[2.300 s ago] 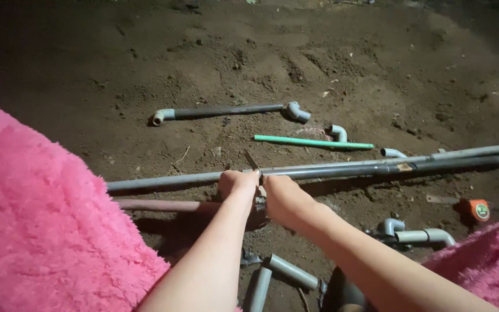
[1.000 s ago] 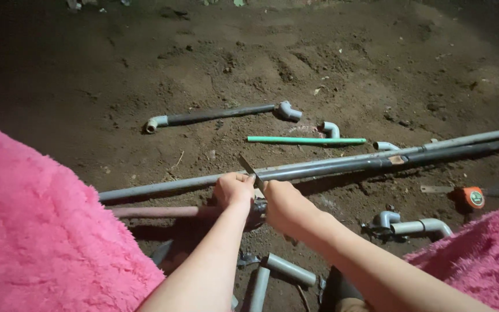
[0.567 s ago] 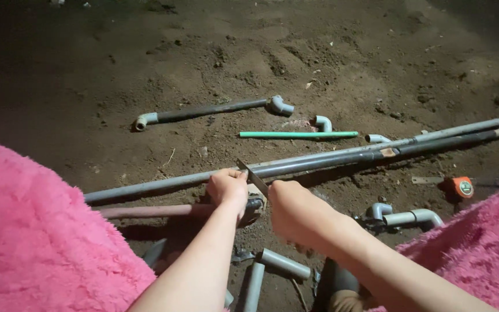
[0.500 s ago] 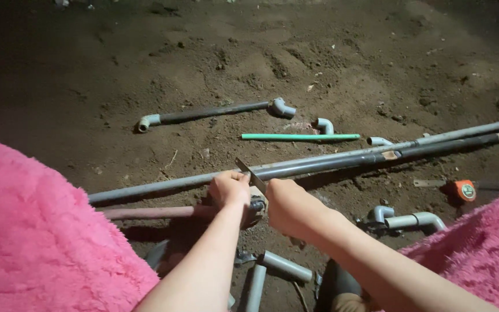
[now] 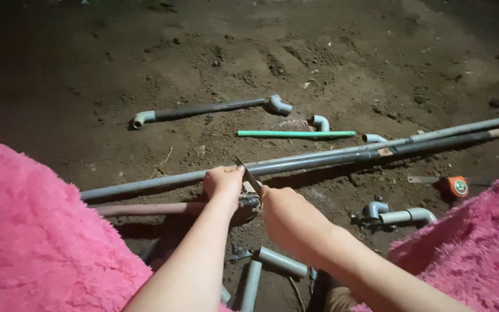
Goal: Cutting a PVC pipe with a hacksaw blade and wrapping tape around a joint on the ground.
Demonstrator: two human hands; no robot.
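Head view: left hand [image 5: 223, 180] clamping long grey plastic pipe [image 5: 319, 158]; right hand [image 5: 287, 215], at 4 o'clock, gripping thin metal blade [image 5: 248, 175] across it. Cut looking unfinished, pipe undivided.

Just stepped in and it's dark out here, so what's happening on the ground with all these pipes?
A person crouched over bare dirt holds a long grey pipe steady with the left hand, while the right hand sets a thin blade across it beside the left hand's grip. A pinkish pipe lies just below. Farther out lie a dark pipe with elbow fittings, a green rod and an orange tape measure. Short pipe pieces lie near the person's knees.
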